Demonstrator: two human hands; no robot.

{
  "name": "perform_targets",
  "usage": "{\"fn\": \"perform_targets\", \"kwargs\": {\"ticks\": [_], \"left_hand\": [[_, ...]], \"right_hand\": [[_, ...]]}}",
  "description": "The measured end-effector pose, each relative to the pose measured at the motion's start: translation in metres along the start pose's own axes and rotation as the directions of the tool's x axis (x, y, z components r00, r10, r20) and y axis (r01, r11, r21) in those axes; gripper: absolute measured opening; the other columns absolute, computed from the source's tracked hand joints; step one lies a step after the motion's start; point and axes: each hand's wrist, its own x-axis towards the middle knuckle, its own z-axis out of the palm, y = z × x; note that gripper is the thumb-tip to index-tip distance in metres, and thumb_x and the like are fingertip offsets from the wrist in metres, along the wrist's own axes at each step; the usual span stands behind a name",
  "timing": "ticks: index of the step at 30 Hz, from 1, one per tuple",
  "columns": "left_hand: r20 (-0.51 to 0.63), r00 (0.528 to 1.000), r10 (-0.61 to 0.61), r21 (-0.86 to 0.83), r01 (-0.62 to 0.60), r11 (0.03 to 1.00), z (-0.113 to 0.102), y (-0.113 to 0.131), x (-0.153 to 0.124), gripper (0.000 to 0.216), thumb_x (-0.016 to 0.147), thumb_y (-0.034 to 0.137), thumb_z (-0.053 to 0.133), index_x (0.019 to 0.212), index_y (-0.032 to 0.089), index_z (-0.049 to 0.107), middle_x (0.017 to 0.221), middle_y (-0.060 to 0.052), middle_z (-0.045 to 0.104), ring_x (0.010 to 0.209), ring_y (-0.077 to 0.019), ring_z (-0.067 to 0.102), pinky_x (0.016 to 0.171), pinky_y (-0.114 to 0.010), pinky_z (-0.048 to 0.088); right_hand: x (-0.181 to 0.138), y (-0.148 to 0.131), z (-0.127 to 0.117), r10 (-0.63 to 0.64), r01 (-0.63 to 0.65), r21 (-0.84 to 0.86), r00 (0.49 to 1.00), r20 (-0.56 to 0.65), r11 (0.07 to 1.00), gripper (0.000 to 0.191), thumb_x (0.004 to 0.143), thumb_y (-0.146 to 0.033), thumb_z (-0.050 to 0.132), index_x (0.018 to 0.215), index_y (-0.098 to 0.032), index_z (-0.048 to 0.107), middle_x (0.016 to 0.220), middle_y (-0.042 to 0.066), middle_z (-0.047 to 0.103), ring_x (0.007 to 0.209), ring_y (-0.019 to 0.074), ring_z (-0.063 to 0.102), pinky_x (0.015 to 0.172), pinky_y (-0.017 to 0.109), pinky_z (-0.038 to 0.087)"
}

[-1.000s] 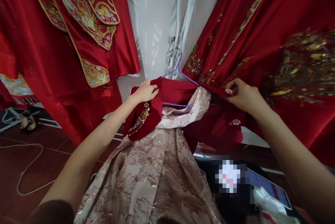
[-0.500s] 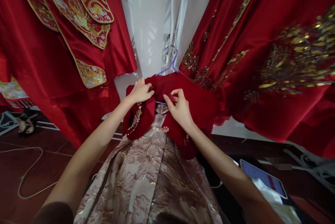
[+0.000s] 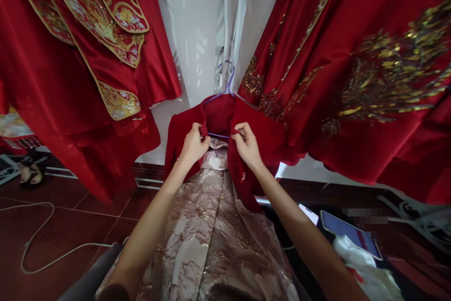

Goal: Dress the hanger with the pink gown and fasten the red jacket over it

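Note:
A dark red jacket (image 3: 260, 127) hangs from a purple hanger (image 3: 230, 80), its front parted in the middle. My left hand (image 3: 194, 147) pinches the jacket's left front edge near the neckline. On the opposite edge, my right hand (image 3: 246, 145) is closed with thumb and fingers on the fabric. Below and between the two edges shows a pinkish-gold brocade skirt (image 3: 211, 212) with a raised floral pattern. Beaded trim on the jacket is partly covered by my hands and wrists.
Red embroidered garments hang on the left (image 3: 141, 66) and a red sequined gown (image 3: 373, 80) on the right. A tablet (image 3: 350, 235) and crumpled white tissue (image 3: 354, 250) lie at lower right. A pale cable (image 3: 52, 219) curls over the tiled floor near black heeled shoes (image 3: 33, 176).
My left hand has moved down to the jacket's front edge, and my right hand has shifted slightly right. The jacket's opening is wider, with more of the hanger bar and brocade showing.

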Motion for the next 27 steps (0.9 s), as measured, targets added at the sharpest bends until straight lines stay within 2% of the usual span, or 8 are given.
{"fn": "perform_targets", "kwargs": {"ticks": [4, 6, 8, 10, 13, 15, 21, 27], "left_hand": [[0.060, 0.972, 0.228, -0.172, -0.215, 0.961, 0.006, 0.017, 0.000, 0.028, 0.077, 0.012, 0.050, 0.104, 0.018, 0.047, 0.098, -0.008, 0.062, 0.091, -0.0191, 0.061, 0.084, -0.033, 0.047], [0.060, 0.967, 0.247, -0.263, -0.223, 0.938, 0.008, 0.019, -0.005, 0.031, 0.076, 0.010, 0.051, 0.106, 0.019, 0.048, 0.101, -0.008, 0.061, 0.094, -0.0177, 0.060, 0.086, -0.032, 0.047], [0.011, 0.985, 0.171, -0.380, -0.154, 0.912, 0.014, 0.016, -0.011, 0.030, 0.076, 0.012, 0.054, 0.105, 0.019, 0.050, 0.096, -0.006, 0.063, 0.090, -0.0161, 0.061, 0.085, -0.031, 0.048], [-0.069, 0.997, 0.026, -0.530, -0.059, 0.846, 0.022, 0.012, -0.017, 0.029, 0.076, 0.017, 0.059, 0.103, 0.018, 0.052, 0.090, -0.005, 0.064, 0.085, -0.0150, 0.063, 0.083, -0.030, 0.049], [-0.151, 0.972, -0.180, -0.704, 0.022, 0.710, 0.033, 0.009, -0.022, 0.029, 0.072, 0.025, 0.067, 0.096, 0.017, 0.055, 0.088, -0.005, 0.066, 0.085, -0.0148, 0.064, 0.083, -0.030, 0.049], [-0.150, 0.969, -0.196, -0.709, 0.033, 0.705, 0.037, 0.010, -0.024, 0.023, 0.072, 0.028, 0.067, 0.089, 0.016, 0.058, 0.087, -0.005, 0.067, 0.083, -0.0146, 0.064, 0.081, -0.029, 0.050], [-0.067, 0.998, 0.007, -0.473, -0.037, 0.880, 0.028, 0.011, -0.027, 0.012, 0.081, 0.024, 0.057, 0.091, 0.019, 0.060, 0.091, -0.003, 0.068, 0.082, -0.0135, 0.064, 0.076, -0.027, 0.051], [-0.011, 0.995, 0.099, -0.385, -0.096, 0.918, 0.016, 0.011, -0.024, 0.010, 0.082, 0.020, 0.055, 0.091, 0.019, 0.057, 0.096, -0.003, 0.067, 0.089, -0.0135, 0.065, 0.079, -0.026, 0.052]], "right_hand": [[0.003, -0.010, 0.012, -0.001, -0.017, 0.163, 0.994, 0.109, 0.986, 0.007, 0.076, -0.019, 0.049, 0.079, -0.022, 0.044, 0.070, -0.004, 0.046, 0.065, 0.0108, 0.047, 0.065, 0.024, 0.040], [0.003, -0.009, 0.011, 0.052, -0.080, 0.247, 0.991, 0.120, 0.966, 0.009, 0.075, -0.023, 0.053, 0.081, -0.023, 0.046, 0.073, -0.004, 0.048, 0.068, 0.0110, 0.050, 0.068, 0.024, 0.042], [0.003, -0.003, 0.006, 0.124, -0.169, 0.307, 0.979, 0.160, 0.937, 0.013, 0.076, -0.028, 0.056, 0.087, -0.023, 0.050, 0.079, -0.003, 0.052, 0.074, 0.0115, 0.053, 0.069, 0.024, 0.043], [0.001, 0.004, -0.001, 0.157, -0.220, 0.331, 0.966, 0.207, 0.917, 0.016, 0.078, -0.031, 0.056, 0.093, -0.024, 0.055, 0.085, -0.002, 0.055, 0.079, 0.0119, 0.055, 0.071, 0.024, 0.045], [-0.001, 0.008, -0.008, 0.108, -0.180, 0.304, 0.965, 0.239, 0.936, 0.020, 0.077, -0.032, 0.061, 0.095, -0.024, 0.058, 0.091, 0.000, 0.060, 0.086, 0.0129, 0.058, 0.081, 0.027, 0.047], [-0.002, 0.007, -0.009, 0.064, -0.128, 0.270, 0.970, 0.233, 0.954, 0.023, 0.076, -0.035, 0.065, 0.095, -0.023, 0.059, 0.093, 0.002, 0.063, 0.088, 0.0144, 0.059, 0.087, 0.031, 0.047], [-0.006, 0.000, -0.008, 0.042, -0.071, 0.180, 0.986, 0.161, 0.981, 0.030, 0.075, -0.043, 0.066, 0.095, -0.022, 0.060, 0.093, 0.004, 0.065, 0.088, 0.0158, 0.061, 0.082, 0.032, 0.051], [-0.006, 0.001, -0.006, 0.036, -0.052, 0.134, 0.993, 0.113, 0.990, 0.029, 0.078, -0.044, 0.063, 0.096, -0.022, 0.059, 0.095, 0.004, 0.065, 0.091, 0.0163, 0.062, 0.079, 0.031, 0.053]]}}
